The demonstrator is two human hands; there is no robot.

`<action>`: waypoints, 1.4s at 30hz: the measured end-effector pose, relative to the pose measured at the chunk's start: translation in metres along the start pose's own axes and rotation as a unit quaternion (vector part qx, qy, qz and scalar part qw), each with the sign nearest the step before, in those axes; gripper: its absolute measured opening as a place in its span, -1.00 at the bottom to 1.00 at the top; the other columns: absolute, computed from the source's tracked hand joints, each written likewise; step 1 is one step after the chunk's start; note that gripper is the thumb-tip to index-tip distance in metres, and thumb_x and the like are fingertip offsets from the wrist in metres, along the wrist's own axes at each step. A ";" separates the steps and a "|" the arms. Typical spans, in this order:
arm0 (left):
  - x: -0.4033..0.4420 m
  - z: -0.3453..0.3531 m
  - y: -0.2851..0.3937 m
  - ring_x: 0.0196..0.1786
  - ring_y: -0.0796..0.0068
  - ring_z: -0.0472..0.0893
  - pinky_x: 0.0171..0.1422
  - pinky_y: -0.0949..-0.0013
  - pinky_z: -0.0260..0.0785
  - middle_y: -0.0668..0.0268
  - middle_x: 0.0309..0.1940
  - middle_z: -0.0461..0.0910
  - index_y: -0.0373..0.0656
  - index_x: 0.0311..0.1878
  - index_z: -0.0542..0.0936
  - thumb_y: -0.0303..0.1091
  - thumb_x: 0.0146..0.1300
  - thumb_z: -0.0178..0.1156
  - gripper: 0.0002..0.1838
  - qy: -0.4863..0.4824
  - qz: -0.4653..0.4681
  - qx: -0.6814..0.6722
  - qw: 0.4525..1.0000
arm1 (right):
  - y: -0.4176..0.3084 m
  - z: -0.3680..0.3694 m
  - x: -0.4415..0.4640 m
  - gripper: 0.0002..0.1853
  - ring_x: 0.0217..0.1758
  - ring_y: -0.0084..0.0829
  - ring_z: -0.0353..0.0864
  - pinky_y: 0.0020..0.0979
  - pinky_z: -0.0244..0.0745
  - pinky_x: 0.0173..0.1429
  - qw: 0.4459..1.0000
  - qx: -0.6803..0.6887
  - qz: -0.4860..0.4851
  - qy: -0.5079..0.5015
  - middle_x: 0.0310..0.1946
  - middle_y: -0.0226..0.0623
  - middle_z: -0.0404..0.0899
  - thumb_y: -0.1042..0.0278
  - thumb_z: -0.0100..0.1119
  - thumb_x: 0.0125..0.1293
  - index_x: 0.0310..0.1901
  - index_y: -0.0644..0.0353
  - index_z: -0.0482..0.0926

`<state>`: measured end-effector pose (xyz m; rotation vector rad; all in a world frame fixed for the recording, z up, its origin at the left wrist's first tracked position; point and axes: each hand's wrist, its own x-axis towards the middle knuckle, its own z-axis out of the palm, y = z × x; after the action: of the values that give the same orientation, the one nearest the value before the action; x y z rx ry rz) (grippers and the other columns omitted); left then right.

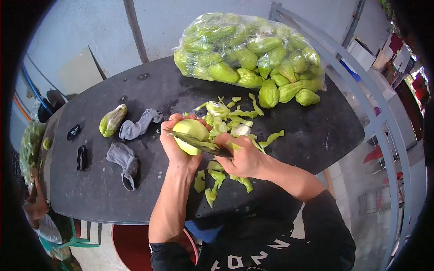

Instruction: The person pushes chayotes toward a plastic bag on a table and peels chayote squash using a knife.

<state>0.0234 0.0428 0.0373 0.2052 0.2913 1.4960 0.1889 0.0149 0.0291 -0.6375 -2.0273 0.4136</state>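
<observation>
A pale green, peeled chayote (195,127) rests in my left hand (177,153), whose fingers wrap round its far side. My right hand (247,158) is closed on a knife (195,142), its dark blade lying across the near face of the chayote. Beneath and around my hands, strips of green peel (246,115) are scattered over the dark table (289,135). Part of the knife's handle is hidden by my right fingers. To the left of my hands lie two grey cloth pieces, one farther back (138,125) and one nearer (123,163).
A clear plastic bag (246,43) full of chayotes stands at the back, several spilling from its mouth. One whole chayote (113,120) lies left, near two small black objects (82,157). A metal railing (384,115) runs along the right. Another person's arm (38,194) shows far left.
</observation>
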 end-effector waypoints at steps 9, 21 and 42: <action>0.007 -0.013 0.008 -0.21 0.27 0.64 -0.07 0.17 0.51 0.28 -0.28 0.54 -0.10 -0.19 0.44 -0.17 0.28 0.06 -0.79 -0.074 0.084 0.184 0.976 | 0.004 -0.021 0.009 -0.80 -0.60 -0.55 0.49 -0.40 0.36 -0.46 0.978 0.087 0.184 -0.042 -0.62 -0.35 0.48 0.45 0.20 0.38 -0.07 0.32 0.44; 0.000 -0.015 0.001 -0.21 0.59 0.65 -0.02 0.44 0.51 0.29 -0.22 0.73 -0.40 0.04 0.65 -0.40 -0.08 0.61 -0.43 -0.186 0.066 0.397 0.896 | 0.007 -0.036 0.009 -0.69 -0.66 -0.64 0.45 -0.50 0.29 -0.60 0.913 0.285 0.284 -0.070 -0.60 -0.48 0.49 0.68 0.28 0.11 -0.08 0.28 0.51; -0.007 0.001 -0.011 -0.28 0.54 0.67 -0.08 0.43 0.54 0.27 -0.28 0.73 -0.39 -0.13 0.70 -0.45 -0.07 0.60 -0.58 -0.173 0.097 0.294 0.935 | -0.004 -0.028 0.013 -0.81 -0.69 -0.63 0.47 -0.46 0.37 -0.58 0.905 0.270 0.326 -0.033 -0.68 -0.44 0.53 0.57 0.22 0.05 -0.24 0.30 0.60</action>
<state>0.0340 0.0352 0.0353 0.9919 0.4379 1.4996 0.2069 0.0203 0.0544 -0.9383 -1.5948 1.3523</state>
